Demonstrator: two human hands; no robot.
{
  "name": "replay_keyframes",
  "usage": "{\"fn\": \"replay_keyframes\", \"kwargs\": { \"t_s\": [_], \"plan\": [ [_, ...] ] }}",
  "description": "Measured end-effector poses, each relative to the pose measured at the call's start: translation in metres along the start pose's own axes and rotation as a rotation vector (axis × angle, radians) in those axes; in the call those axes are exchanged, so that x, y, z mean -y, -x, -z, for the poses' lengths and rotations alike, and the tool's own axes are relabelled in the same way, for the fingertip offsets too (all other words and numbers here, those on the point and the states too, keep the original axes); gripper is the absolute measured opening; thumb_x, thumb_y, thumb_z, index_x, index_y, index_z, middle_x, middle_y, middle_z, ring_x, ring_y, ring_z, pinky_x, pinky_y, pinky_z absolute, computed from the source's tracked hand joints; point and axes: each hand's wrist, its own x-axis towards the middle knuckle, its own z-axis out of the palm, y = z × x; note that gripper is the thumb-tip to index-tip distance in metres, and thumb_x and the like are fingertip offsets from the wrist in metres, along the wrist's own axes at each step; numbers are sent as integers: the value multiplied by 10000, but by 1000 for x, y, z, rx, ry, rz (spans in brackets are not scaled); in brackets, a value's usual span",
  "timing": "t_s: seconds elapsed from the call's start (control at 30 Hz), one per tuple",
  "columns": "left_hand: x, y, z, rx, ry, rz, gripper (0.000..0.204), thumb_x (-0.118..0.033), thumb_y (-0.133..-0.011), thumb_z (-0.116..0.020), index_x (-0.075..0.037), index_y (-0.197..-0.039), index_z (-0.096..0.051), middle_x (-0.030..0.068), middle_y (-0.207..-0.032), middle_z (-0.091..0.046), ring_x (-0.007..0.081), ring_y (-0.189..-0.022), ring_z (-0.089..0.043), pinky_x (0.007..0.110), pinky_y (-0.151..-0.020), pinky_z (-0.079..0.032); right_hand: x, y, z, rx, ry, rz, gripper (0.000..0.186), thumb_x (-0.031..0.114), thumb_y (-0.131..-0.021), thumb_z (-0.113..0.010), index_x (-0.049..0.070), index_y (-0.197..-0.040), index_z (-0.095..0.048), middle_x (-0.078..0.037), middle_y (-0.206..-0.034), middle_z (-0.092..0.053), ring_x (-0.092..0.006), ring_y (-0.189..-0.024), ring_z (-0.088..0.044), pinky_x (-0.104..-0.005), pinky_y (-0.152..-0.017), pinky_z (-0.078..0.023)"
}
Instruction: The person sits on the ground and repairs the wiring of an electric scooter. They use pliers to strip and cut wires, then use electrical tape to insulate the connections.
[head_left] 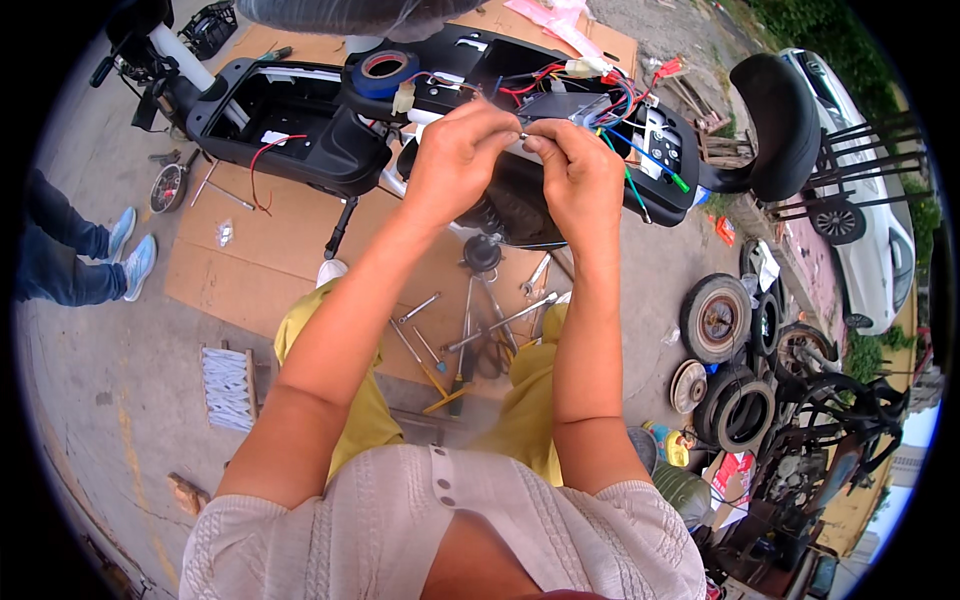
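Over the black scooter body (465, 60), my two hands meet fingertip to fingertip. My left hand (462, 158) and my right hand (578, 180) both pinch a tiny dark piece (523, 137) between them; it is too small to name. Colored wires (610, 90) in red, blue and green spread from the frame just beyond and right of my fingers. One wire ends in a green connector (681, 184). Left of my hands, a roll of blue tape (385, 70) lies on the scooter body. A red wire (268, 165) dangles from the open black compartment (275, 115).
Wrenches (536, 273) and other tools lie on flattened cardboard (225, 262) below the scooter. Another person's legs (70, 245) stand at the left. Old tires (745, 410) and wheels are piled at the right, with a white car (850, 200) beyond. A black seat (775, 125) stands upright.
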Motion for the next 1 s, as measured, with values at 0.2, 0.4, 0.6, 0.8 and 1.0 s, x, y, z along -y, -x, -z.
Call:
{"fn": "replay_keyframes", "kwargs": {
  "t_s": [0.2, 0.4, 0.6, 0.8, 1.0],
  "plan": [
    [4, -4, 0, 44, 59, 68, 66, 16, -846, -622, 32, -900, -656, 49, -832, -623, 141, -737, -572, 260, -675, -454, -6, -2, 3, 45, -74, -16, 65, 25, -806, -646, 37, -870, -649, -117, -790, -662, -332, -757, -633, -414, -681, -494],
    [7, -4, -3, 154, 203, 206, 75, -38, -889, -612, 23, -930, -628, 25, -895, -583, 109, -843, -560, 251, -787, -450, -7, 1, 13, 73, -41, 63, 111, 17, -810, -645, 28, -920, -653, -148, -847, -653, -334, -805, -619, -406, -697, -492],
    [-4, -8, -1, 201, 122, 248, 110, -77, -894, -622, 12, -954, -645, 35, -914, -615, 117, -876, -584, 268, -816, -463, -8, 7, 17, 64, -52, -44, 136, 14, -807, -652, 34, -941, -658, -151, -853, -649, -339, -802, -618, -399, -695, -494],
    [-2, -8, 1, 226, 123, 243, 135, -97, -882, -644, 11, -958, -669, 36, -888, -627, 123, -847, -595, 273, -799, -469, -8, 6, 12, 45, -53, -15, 130, 27, -804, -660, 42, -933, -656, -137, -843, -649, -327, -797, -618, -393, -694, -497],
    [-1, -9, -1, 167, 131, 220, 123, -92, -860, -665, 19, -912, -681, 34, -849, -621, 119, -781, -569, 265, -746, -453, -1, 4, 19, -33, 190, 141, 139, 38, -784, -667, 56, -920, -643, -93, -929, -651, -290, -854, -601, -386, -693, -501]
  ]
}}
